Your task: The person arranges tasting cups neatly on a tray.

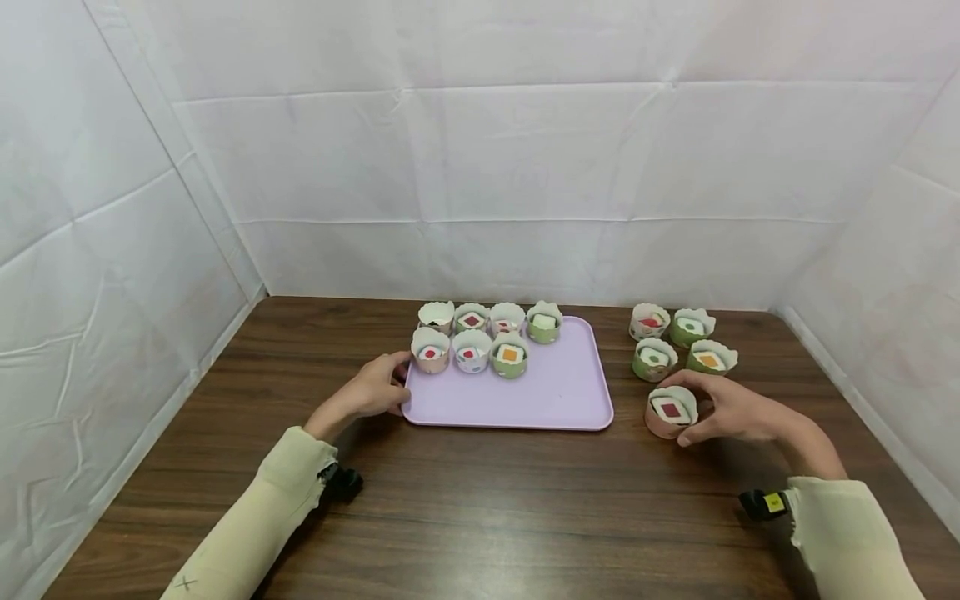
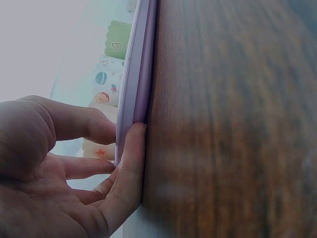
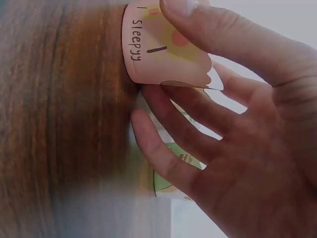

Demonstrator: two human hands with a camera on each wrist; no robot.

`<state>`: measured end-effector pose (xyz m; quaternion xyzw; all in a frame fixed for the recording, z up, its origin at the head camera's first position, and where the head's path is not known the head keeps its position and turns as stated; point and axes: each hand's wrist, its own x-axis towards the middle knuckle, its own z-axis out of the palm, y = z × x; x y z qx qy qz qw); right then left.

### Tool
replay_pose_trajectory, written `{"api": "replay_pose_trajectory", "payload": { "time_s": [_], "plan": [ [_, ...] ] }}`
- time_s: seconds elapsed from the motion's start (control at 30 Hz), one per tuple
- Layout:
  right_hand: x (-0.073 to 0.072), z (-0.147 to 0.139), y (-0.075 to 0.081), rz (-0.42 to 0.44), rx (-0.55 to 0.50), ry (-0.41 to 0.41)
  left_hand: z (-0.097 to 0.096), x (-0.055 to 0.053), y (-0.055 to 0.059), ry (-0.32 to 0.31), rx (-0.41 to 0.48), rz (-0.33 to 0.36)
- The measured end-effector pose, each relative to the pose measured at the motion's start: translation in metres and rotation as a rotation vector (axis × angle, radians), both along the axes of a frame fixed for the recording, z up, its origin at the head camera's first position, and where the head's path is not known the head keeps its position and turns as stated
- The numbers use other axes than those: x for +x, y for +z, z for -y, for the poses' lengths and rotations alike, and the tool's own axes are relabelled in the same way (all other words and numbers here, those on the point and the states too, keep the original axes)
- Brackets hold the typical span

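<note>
A lilac tray (image 1: 495, 407) lies on the table with several patterned paper cupcake cups on its back and left part. My left hand (image 1: 371, 387) grips the tray's left edge; the left wrist view shows thumb and fingers pinching the tray rim (image 2: 137, 74). To the right of the tray, my right hand (image 1: 738, 408) holds a pink cupcake cup (image 1: 663, 427) between thumb and fingers. That cup has a white piece with a dark red square inside. Seen from the right wrist, the pink cup (image 3: 166, 49) stands upright with its base on or very near the table.
Behind the right hand stand several more cups, among them a green cup with an orange square (image 1: 707, 358) and a white-patterned cup with red inside (image 1: 648, 321). The brown wooden table (image 1: 525, 508) is bordered by white cloth walls (image 1: 525, 167) at the back and sides.
</note>
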<state>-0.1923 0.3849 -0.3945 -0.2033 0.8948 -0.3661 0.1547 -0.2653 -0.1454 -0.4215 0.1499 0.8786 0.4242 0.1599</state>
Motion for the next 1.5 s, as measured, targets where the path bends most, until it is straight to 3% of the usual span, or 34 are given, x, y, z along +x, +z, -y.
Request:
{"api": "replay_pose_trajectory", "payload": {
  "time_s": [0.9,1.17,1.5],
  "plan": [
    [0.000,0.003,-0.003,-0.048,0.012,-0.004,0.000,0.001,0.001,0.010,0.001,0.013],
    [-0.002,0.009,-0.002,-0.127,-0.037,0.019,0.000,0.001,0.001,0.008,-0.002,0.013],
    [0.001,0.019,-0.001,-0.210,-0.010,-0.005,0.000,0.001,0.000,-0.003,0.004,-0.016]
  ]
}}
